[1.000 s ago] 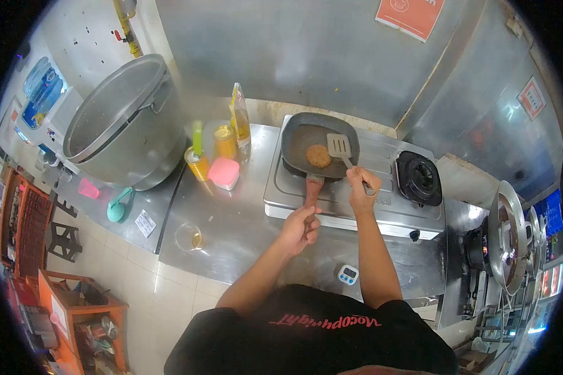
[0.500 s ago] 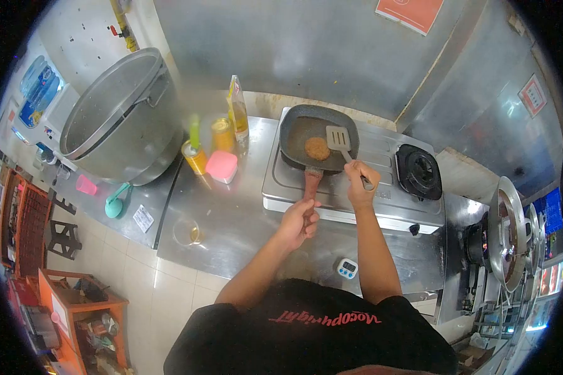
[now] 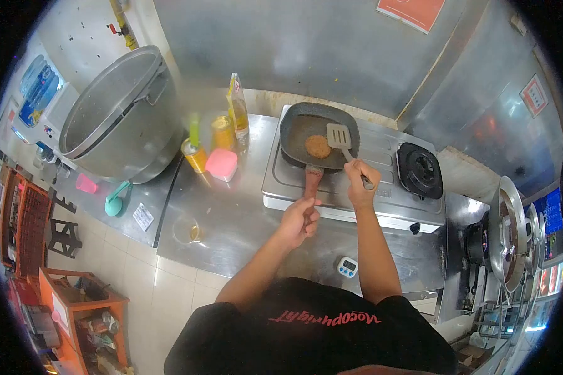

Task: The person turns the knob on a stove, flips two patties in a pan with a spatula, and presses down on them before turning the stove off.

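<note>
A dark square frying pan sits on the left burner of a silver gas stove. Its brown handle is wrapped by my left hand, fingers closed. In the pan lies a round browned patty. My right hand grips a slotted spatula by its handle; the blade hangs over the pan's right side, just beside the patty. Below the stove, between my forearms, a small white and blue timer rests on the steel counter.
To the left stand yellow cans, a pink-lidded container and an upright oil pouch. A huge metal pot fills the far left. A clear glass is near the front edge. The right burner holds no pan.
Almost nothing differs. Both hands, the pan, the spatula and the patty keep their places, with only a tiny shift of the view.
</note>
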A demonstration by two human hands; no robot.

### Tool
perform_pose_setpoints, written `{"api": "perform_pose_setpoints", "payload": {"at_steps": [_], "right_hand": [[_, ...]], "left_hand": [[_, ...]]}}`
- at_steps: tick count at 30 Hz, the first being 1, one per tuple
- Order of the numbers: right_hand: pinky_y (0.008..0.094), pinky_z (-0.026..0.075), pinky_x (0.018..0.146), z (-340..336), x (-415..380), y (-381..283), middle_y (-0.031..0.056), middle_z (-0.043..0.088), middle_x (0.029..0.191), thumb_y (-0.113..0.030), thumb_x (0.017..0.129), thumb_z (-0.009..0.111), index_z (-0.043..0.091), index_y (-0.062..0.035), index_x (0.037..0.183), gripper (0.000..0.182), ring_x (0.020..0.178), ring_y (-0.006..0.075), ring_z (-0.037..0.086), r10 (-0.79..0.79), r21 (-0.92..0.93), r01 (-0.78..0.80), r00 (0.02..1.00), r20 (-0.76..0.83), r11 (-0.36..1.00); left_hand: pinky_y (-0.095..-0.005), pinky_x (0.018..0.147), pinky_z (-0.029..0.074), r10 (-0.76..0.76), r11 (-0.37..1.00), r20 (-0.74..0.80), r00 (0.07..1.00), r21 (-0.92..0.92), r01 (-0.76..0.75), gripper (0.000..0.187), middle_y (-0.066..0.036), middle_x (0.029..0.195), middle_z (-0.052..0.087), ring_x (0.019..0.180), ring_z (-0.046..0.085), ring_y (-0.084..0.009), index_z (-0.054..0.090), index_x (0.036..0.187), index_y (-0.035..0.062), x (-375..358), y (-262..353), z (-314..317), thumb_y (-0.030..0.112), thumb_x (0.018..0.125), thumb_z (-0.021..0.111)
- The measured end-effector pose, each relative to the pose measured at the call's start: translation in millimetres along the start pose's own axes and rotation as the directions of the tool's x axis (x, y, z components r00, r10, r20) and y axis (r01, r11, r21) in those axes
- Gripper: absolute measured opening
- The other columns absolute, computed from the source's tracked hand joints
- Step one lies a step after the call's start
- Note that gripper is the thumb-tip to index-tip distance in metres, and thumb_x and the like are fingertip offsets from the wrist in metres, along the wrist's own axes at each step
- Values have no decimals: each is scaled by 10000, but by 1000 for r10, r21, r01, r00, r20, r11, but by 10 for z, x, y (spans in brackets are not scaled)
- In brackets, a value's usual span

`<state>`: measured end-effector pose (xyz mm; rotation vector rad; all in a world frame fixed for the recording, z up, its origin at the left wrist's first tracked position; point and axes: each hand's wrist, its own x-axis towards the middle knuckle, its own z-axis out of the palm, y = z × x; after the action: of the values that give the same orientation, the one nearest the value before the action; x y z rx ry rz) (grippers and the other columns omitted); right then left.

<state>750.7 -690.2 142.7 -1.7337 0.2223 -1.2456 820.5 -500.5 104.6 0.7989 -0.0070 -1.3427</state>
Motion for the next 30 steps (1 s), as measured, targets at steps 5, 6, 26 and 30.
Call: {"api": "perform_pose_setpoints", "payload": {"at_steps": [5, 6, 26, 30], "right_hand": [[314, 375, 609, -5, -7, 26, 34, 421, 612, 21, 855, 676, 386, -15, 622, 374, 618, 143, 441, -13, -4, 14, 1000, 9, 1000], [314, 372, 608, -2, -10, 28, 35, 420, 611, 24, 854, 675, 385, -16, 622, 374, 616, 145, 441, -13, 7, 13, 1000, 9, 1000], [308, 364, 584, 24, -16, 8, 31, 410, 600, 19, 849, 678, 385, -18, 617, 376, 595, 132, 430, -39, -21, 39, 999, 6, 999], [310, 371, 593, 42, 0, -66, 35, 420, 604, 6, 851, 681, 403, -12, 623, 360, 600, 135, 433, -46, -80, 46, 999, 3, 996]], "left_hand": [[-282, 431, 316, -1, 1000, -6, 1000, 5, 1, 288, 3, 719, 489, 464, 399, -109, 544, 1187, 74, -3, 2, 3, 327, 1055, 507], [-281, 432, 314, -4, 1000, -2, 1000, 2, 4, 291, 5, 718, 489, 465, 398, -107, 543, 1188, 75, -3, 4, 1, 330, 1053, 512], [-286, 445, 316, -6, 1000, 20, 1000, 15, 6, 302, 6, 726, 484, 474, 400, -108, 524, 1199, 100, 11, -6, -33, 358, 1042, 529], [-289, 452, 323, 4, 1000, 44, 999, 25, -5, 312, 0, 734, 481, 486, 409, -113, 513, 1198, 105, 29, -20, -55, 368, 1033, 543]]}}
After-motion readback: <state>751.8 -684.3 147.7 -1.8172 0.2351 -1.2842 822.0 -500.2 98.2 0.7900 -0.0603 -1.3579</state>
